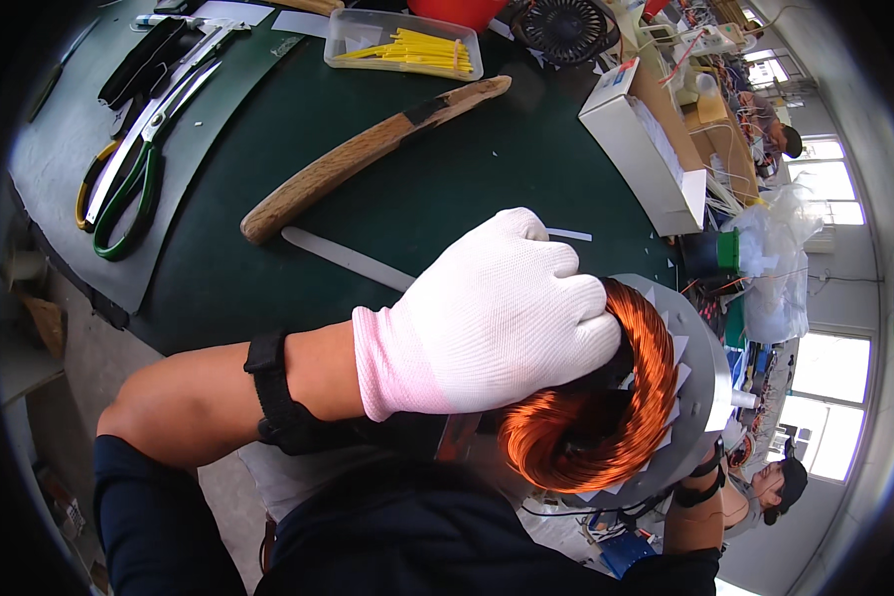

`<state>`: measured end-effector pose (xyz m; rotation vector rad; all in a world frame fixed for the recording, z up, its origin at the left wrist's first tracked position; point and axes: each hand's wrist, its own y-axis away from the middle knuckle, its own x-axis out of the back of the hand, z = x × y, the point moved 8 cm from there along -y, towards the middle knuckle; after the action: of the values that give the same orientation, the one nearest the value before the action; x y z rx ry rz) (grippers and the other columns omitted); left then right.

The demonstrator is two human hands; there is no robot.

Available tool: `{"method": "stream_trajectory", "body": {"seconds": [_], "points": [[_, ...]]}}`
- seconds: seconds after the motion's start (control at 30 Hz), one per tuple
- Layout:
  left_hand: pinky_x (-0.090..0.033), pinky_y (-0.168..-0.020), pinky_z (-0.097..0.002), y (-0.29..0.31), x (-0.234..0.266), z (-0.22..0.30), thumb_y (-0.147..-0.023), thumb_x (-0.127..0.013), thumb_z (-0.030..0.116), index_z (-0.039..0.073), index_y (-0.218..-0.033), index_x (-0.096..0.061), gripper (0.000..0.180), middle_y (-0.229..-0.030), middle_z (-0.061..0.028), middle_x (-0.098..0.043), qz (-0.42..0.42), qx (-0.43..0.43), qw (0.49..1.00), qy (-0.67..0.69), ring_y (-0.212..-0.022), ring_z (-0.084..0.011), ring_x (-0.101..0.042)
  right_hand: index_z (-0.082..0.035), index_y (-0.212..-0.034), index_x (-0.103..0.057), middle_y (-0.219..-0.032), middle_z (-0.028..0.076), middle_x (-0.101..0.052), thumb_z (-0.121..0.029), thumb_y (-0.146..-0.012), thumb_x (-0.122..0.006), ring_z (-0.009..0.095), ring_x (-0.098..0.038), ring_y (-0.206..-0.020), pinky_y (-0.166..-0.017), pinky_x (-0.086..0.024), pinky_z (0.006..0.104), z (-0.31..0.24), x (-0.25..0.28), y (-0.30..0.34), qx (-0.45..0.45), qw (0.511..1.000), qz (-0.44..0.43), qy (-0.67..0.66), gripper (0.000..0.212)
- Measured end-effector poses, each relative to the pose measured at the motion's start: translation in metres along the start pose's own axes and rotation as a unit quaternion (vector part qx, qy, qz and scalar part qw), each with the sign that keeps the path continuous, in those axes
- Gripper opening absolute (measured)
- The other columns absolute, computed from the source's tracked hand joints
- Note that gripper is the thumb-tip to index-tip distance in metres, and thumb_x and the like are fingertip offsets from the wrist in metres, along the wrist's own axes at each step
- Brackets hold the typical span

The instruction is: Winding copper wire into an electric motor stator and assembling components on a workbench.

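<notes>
A thick ring of copper wire (pixel 656 368) shows at the end of a round grey stator (pixel 703 368), with white paper slips sticking out around it. My left hand (pixel 512 313), in a white glove with a pink cuff, is closed in a fist at the ring's upper left side, its fingers curled against the wire. The palm side is hidden. My right forearm comes up at the lower right. Only a bit of my gloved right hand (pixel 733 434) shows at the stator's far right side; its fingers are hidden.
A curved wooden stick (pixel 358 164) and a flat white strip (pixel 343 255) lie on the dark green table. Green-handled scissors (pixel 147 169) lie left. Behind stand a clear box (pixel 343 58) of yellow sticks and a white carton (pixel 631 164). Another person (pixel 765 492) is at the right.
</notes>
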<state>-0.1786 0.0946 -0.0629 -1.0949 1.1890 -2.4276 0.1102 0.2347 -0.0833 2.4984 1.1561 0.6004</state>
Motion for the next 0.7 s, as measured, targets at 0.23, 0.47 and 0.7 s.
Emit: {"method": "stream_trajectory", "body": {"seconds": [0.23, 0.47, 0.7], "points": [[-0.046, -0.072, -0.0383, 0.006, -0.008, -0.010, -0.069, -0.079, 0.013, 0.015, -0.089, -0.062, 0.026, -0.079, -0.0019, -0.056, -0.012, 0.045, 0.994, 0.099, -0.077, -0.0244, -0.061, -0.010, -0.165, -0.023, -0.165, 0.014, -0.036, -0.035, -0.113, -0.046, 0.026, -0.046, -0.146, -0.123, -0.039, 0.0420, 0.006, 0.006, 0.016, 0.040, 0.997, 0.036, -0.051, 0.062], [-0.047, -0.074, -0.0400, 0.008, -0.001, -0.011, -0.070, -0.077, 0.012, 0.013, -0.088, -0.062, 0.023, -0.080, -0.0035, -0.059, -0.015, 0.051, 0.992, 0.112, -0.081, -0.0267, -0.064, 0.003, -0.132, -0.061, -0.114, 0.011, -0.072, -0.008, -0.091, -0.072, 0.018, -0.070, -0.099, -0.089, -0.057, 0.0316, -0.023, -0.020, 0.001, 0.161, 0.957, 0.224, 0.088, 0.044], [-0.044, -0.071, -0.0411, -0.002, 0.003, -0.004, -0.066, -0.076, 0.007, 0.011, -0.077, -0.056, 0.023, -0.074, -0.0069, -0.056, -0.015, 0.061, 0.988, 0.140, -0.076, -0.0300, -0.061, 0.002, -0.124, -0.067, -0.107, 0.008, -0.072, -0.004, -0.088, -0.071, 0.014, -0.068, -0.093, -0.086, -0.056, 0.0288, -0.051, -0.031, -0.005, 0.121, 0.931, 0.178, 0.294, 0.036]]}}
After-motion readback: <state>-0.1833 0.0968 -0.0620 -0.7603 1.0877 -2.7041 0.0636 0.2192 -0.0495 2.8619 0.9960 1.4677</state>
